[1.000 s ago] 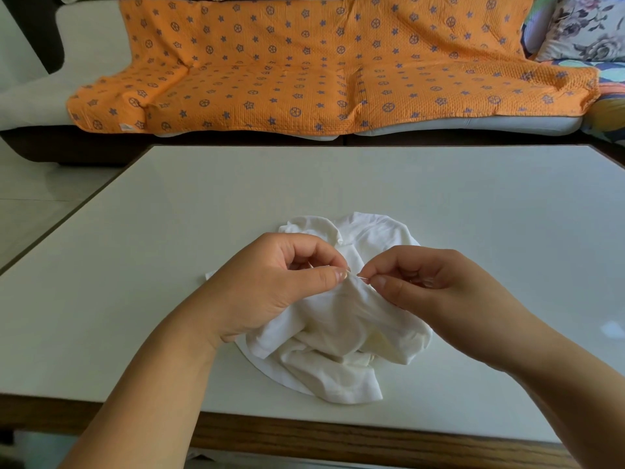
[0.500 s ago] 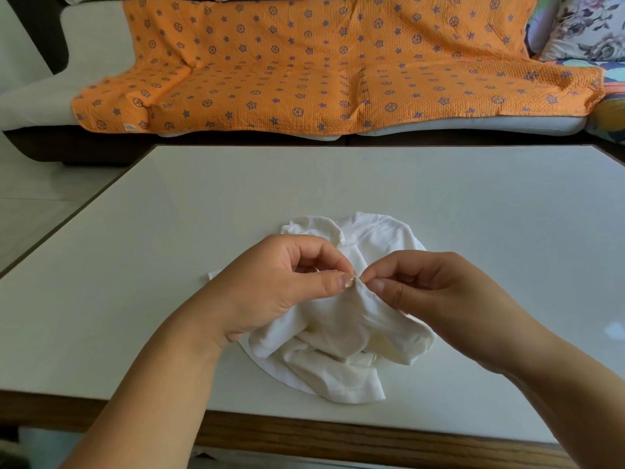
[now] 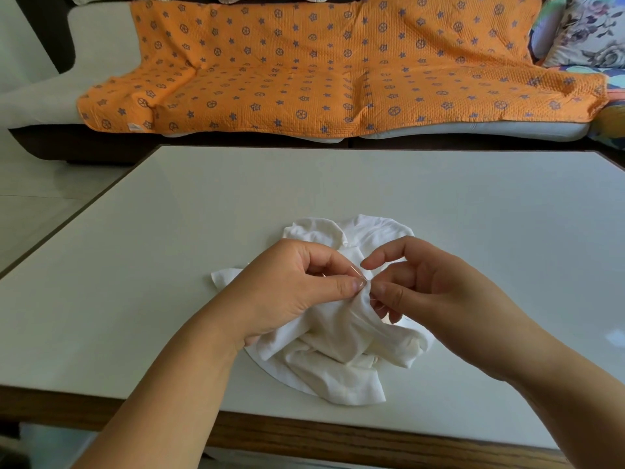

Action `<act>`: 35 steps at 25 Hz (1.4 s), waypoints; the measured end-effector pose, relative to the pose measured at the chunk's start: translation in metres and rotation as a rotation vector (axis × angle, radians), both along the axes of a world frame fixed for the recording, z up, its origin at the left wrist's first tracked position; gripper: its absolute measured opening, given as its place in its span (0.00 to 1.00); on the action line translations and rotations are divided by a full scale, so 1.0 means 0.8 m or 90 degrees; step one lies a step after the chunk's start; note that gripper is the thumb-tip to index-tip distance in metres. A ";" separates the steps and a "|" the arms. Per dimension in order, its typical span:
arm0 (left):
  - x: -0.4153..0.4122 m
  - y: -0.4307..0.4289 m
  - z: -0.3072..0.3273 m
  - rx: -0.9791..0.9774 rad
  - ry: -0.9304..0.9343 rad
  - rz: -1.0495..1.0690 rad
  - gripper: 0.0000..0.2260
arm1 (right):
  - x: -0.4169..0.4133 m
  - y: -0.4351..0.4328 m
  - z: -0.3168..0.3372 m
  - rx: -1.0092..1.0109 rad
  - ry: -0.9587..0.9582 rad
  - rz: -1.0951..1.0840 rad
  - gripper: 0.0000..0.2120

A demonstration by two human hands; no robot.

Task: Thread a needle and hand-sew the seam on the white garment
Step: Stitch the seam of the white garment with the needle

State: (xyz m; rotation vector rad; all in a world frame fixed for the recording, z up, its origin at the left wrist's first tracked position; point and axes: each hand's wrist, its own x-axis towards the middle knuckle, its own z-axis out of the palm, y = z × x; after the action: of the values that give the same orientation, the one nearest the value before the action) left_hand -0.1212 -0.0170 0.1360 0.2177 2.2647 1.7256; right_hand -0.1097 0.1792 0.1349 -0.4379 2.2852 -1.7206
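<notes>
White garment, change: the pinched fold of the garment (image 3: 331, 353) sits at the same spot as half a second ago; the heap has not shifted on the bench.
Right hand, change: the right hand (image 3: 439, 292) was curled tight at the fold; now its forefinger is lifted and stretched out, the other fingers loosely bent, thumb tip against the fold. Whether it pinches anything cannot be told.
Left hand: the left hand (image 3: 297, 292) pinches the raised fold between thumb and forefinger, as before.
Needle: a thin glint of the needle (image 3: 360, 274) shows at the left fingertips, slanting; thread too fine to confirm.
Bench: pale, smooth top of the bench (image 3: 338, 184) with a wooden front edge; the garment lies near that edge, centre, under both hands.
Room: light sofa (image 3: 98, 45) behind the bench, draped with an orange cover (image 3: 304, 72) printed with blue stars and circles; flowered cushion (image 3: 588, 32) at far right; pale floor (image 3: 40, 204) at left.
Garment, appearance: plain white knit, crumpled into soft folds, one rounded hem spread flat towards the near edge.
</notes>
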 end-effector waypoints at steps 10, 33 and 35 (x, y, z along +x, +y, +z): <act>-0.001 0.001 -0.001 -0.008 -0.034 -0.002 0.03 | 0.003 -0.005 0.005 0.040 0.021 -0.004 0.07; -0.005 -0.015 -0.001 0.082 -0.073 0.095 0.03 | -0.074 0.053 -0.016 -0.445 -0.090 -0.450 0.06; -0.005 -0.017 0.000 0.092 -0.077 0.086 0.06 | -0.077 0.053 -0.025 -0.211 -0.002 -0.527 0.04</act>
State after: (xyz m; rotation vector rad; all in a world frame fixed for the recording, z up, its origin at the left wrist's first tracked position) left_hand -0.1253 -0.0303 0.1356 -0.0112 2.1142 1.9177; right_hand -0.1715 0.2215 0.1147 0.5535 2.3375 -2.4586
